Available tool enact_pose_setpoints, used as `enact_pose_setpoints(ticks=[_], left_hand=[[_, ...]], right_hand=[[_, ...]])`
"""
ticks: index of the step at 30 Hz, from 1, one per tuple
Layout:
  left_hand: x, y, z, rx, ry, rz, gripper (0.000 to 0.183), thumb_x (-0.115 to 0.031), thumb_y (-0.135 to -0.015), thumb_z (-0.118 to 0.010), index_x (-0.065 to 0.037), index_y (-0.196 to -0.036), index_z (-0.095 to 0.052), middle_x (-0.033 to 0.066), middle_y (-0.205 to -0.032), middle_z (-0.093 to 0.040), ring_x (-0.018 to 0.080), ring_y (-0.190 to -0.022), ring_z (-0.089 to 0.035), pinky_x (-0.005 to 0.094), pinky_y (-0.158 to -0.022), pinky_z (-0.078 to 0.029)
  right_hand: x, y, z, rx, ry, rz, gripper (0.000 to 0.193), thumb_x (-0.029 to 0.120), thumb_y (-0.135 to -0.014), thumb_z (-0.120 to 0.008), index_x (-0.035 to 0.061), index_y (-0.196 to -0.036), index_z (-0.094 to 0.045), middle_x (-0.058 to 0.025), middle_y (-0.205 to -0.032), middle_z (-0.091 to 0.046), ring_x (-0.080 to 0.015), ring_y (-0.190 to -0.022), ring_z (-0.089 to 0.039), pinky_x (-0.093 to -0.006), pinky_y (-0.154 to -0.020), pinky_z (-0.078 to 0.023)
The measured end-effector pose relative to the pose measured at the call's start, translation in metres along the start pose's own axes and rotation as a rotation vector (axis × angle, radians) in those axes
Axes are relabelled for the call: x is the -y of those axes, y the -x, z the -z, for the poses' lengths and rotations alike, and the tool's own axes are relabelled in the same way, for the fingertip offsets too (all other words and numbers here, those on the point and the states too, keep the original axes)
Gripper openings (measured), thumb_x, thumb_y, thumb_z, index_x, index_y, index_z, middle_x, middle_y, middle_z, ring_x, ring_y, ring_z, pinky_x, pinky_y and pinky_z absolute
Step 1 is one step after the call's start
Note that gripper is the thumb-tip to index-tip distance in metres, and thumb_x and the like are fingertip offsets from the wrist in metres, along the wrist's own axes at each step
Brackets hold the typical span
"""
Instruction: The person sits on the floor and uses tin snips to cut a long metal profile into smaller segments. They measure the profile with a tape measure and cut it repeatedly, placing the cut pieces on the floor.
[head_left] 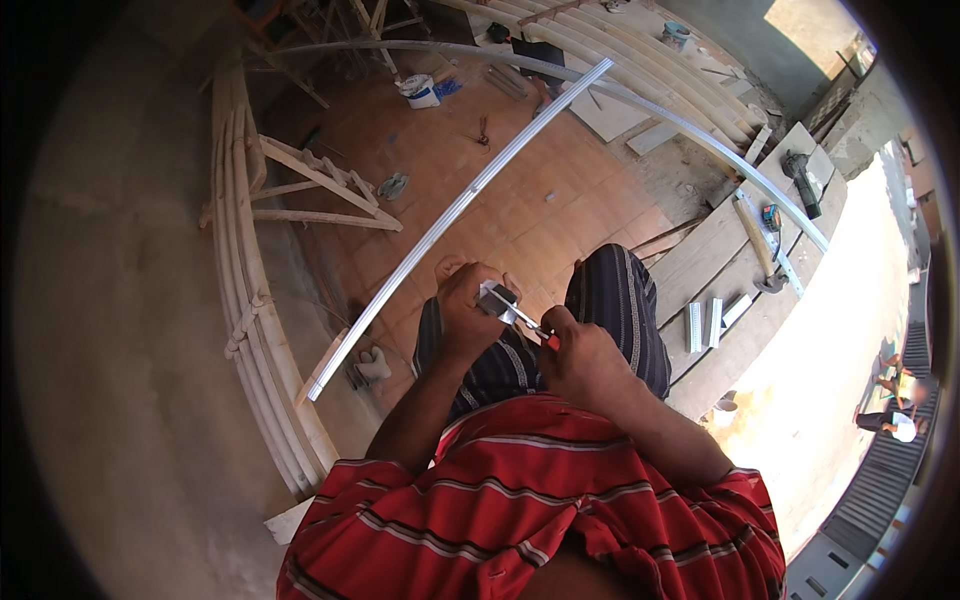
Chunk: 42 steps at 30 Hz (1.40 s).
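Note:
My left hand (468,308) is closed around a short piece of metal channel (497,296), grey inside with bright edges. In my right hand (588,358) is a pair of tin snips (526,321) with red on the handles. The snips' blades reach up and left to the channel piece and meet its near edge; whether they are cutting into it cannot be made out. Both hands are in front of my striped trousers, between my knees. A long silver metal profile (440,226) slants from lower left to upper right, just beyond my left hand.
Another long metal profile (690,128) spans the far side. On the plank bench (690,265) at right lie short channel pieces (714,322), a hammer (757,240), a tape measure (771,217) and an angle grinder (801,183). Wooden poles (243,250) stand left; two people (895,412) are far right.

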<state>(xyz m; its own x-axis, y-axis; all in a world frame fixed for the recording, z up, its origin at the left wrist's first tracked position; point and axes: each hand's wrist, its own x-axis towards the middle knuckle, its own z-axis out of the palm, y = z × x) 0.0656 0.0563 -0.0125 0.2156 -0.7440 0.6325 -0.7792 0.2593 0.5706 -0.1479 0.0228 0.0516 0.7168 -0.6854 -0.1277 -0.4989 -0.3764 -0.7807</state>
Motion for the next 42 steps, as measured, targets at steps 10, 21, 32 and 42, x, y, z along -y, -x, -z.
enact_pose_setpoints(ticks=[10,21,32,42], left_hand=[[-0.008,-0.002,0.002,-0.006,0.070,0.055,0.024,-0.002,-0.084,-0.082,-0.010,-0.086,-0.060,0.0052,-0.073,-0.064,0.0223,-0.065,-0.060,0.0431,-0.100,-0.043],[0.004,0.013,-0.005,-0.030,0.079,0.123,0.022,-0.006,-0.083,-0.083,-0.011,-0.086,-0.062,0.0046,-0.077,-0.065,0.0258,-0.073,-0.062,0.0422,-0.101,-0.042],[-0.006,0.007,0.004,0.248,0.212,0.584,0.034,-0.015,-0.081,-0.090,-0.005,-0.098,-0.062,0.0057,-0.085,-0.071,0.0149,-0.076,-0.066,0.0332,-0.073,-0.055],[0.000,0.005,0.006,0.521,0.589,0.650,0.035,-0.020,-0.089,-0.089,-0.003,-0.109,-0.066,-0.0019,-0.083,-0.068,0.0087,-0.078,-0.066,0.0283,-0.073,-0.055]], right_hand=[[-0.004,0.005,-0.008,-0.115,-0.138,0.165,0.024,0.009,-0.088,-0.066,-0.0023,-0.109,-0.066,-0.0255,-0.080,-0.069,-0.0445,-0.072,-0.072,-0.0476,-0.066,-0.058],[-0.013,0.001,-0.010,-0.007,-0.092,0.095,0.023,0.006,-0.086,-0.068,-0.0041,-0.106,-0.067,-0.0231,-0.081,-0.069,-0.0444,-0.071,-0.072,-0.0478,-0.068,-0.059],[-0.030,0.014,-0.003,-0.048,-0.497,0.011,0.011,0.006,-0.093,-0.070,0.0001,-0.102,-0.069,-0.0121,-0.083,-0.070,-0.0198,-0.072,-0.069,-0.0366,-0.068,-0.055],[-0.066,0.016,-0.007,-0.021,-0.582,-0.092,0.010,0.011,-0.097,-0.075,0.0025,-0.100,-0.071,-0.0071,-0.083,-0.070,-0.0130,-0.077,-0.064,-0.0323,-0.073,-0.053]])
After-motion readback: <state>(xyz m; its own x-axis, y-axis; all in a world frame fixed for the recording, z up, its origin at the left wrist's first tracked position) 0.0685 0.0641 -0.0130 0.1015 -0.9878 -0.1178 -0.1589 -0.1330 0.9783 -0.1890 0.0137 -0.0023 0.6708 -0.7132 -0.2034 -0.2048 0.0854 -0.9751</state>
